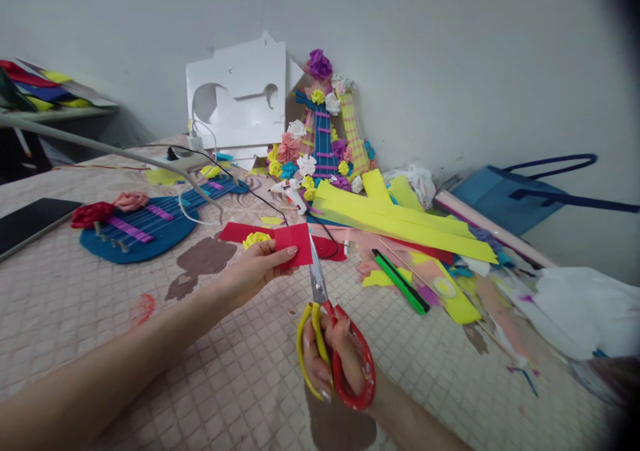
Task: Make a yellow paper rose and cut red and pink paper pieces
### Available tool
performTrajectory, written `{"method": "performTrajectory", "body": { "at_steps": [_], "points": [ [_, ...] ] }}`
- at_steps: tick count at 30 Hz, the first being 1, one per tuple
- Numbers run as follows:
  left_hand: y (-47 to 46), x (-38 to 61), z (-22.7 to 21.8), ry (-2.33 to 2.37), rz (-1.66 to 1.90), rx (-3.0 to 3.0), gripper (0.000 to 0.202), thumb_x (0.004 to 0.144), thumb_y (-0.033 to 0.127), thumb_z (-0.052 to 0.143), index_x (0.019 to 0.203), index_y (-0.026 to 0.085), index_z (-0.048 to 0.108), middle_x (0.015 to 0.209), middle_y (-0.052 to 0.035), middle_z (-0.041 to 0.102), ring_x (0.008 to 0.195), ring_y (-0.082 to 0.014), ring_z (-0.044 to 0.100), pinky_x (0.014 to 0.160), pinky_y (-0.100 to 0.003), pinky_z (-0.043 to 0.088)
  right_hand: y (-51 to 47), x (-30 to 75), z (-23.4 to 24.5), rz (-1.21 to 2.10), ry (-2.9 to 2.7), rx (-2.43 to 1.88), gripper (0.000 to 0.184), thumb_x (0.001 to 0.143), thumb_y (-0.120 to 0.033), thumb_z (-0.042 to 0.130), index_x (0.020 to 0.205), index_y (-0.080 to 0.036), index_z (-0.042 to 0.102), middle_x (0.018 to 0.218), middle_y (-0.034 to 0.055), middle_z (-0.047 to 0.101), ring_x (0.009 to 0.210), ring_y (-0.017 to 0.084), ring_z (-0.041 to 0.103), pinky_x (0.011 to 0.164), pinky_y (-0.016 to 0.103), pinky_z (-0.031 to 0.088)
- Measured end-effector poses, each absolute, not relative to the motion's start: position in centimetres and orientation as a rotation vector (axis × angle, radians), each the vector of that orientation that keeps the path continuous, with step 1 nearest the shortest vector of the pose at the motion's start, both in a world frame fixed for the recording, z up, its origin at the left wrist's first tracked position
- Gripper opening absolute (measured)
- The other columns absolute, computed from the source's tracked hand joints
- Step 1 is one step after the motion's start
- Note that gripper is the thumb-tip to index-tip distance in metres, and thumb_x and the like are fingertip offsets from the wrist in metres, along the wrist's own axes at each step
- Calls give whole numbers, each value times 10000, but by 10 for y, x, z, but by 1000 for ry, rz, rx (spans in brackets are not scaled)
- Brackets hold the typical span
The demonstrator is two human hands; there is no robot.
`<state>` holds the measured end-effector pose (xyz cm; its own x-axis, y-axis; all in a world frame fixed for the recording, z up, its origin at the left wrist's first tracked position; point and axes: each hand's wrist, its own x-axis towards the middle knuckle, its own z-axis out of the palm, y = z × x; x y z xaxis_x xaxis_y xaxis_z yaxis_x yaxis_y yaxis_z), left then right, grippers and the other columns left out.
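Red paper piece (294, 237): sitting just above the table, near mid-view, clamped in the left grip (261, 264). Thumb is pressing on top, fingers are supporting underneath. Right grip (350, 361) is closing around the scissors (318, 281), fingers and thumb going through the yellow and red handles. Blades are pointing to 12, lying right alongside the paper's right edge; can't tell if they're touching it.

Clock from the red piece:
- 9, just beside: yellow paper flower (257, 239) is resting on a red strip (235, 231).
- 9, further out: blue guitar shape (145, 234) is lying flat, carrying paper roses (131, 201).
- 12, near: white glue gun (295, 197) is lying on the table (225, 377).
- 1: flower-covered guitar shape (323, 134) is leaning at the wall.
- 11: white cut-out board (245, 117) is standing behind.
- Between 2 and 3: yellow strips (400, 219) are overlapping; blue bag (510, 194) is sitting well beyond.
- Between 3 and 4: green cutter (400, 282) is lying tilted among scraps.
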<state>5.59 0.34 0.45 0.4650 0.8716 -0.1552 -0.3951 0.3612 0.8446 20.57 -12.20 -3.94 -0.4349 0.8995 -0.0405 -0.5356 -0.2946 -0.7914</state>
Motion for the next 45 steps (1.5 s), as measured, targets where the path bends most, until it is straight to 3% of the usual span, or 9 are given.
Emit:
{"method": "performTrajectory", "body": {
  "at_steps": [9, 20, 33, 45],
  "points": [
    [0, 58, 2, 651, 871, 902, 165, 634, 234, 797, 720, 134, 699, 697, -8, 679, 611, -80, 583, 583, -182, 466, -121, 205, -29, 1833, -945, -610, 647, 747, -787, 357, 828, -164, 508, 517, -52, 430, 377, 66, 387, 388, 192, 349],
    [1, 58, -5, 630, 853, 917, 176, 659, 243, 784, 765, 135, 692, 734, -2, 672, 639, -74, 577, 605, -186, 458, -119, 205, -29, 1884, -883, -632, 658, 667, -834, 404, 772, -188, 472, 445, -86, 387, 321, 48, 308, 337, 166, 306],
    [-2, 59, -1, 663, 791, 993, 243, 637, 300, 789, 750, 117, 676, 707, -6, 652, 630, -76, 548, 602, -191, 425, -119, 206, -32, 1854, -882, -561, 634, 736, -781, 397, 826, -165, 515, 485, -68, 417, 345, 54, 357, 372, 176, 355],
    [-2, 59, -1, 693, 762, 1015, 289, 619, 336, 792, 743, 111, 659, 700, -13, 635, 625, -83, 530, 590, -199, 404, -118, 207, -32, 1839, -888, -549, 617, 740, -790, 369, 772, -184, 483, 442, -85, 382, 310, 48, 316, 329, 163, 314]
  ]
}}
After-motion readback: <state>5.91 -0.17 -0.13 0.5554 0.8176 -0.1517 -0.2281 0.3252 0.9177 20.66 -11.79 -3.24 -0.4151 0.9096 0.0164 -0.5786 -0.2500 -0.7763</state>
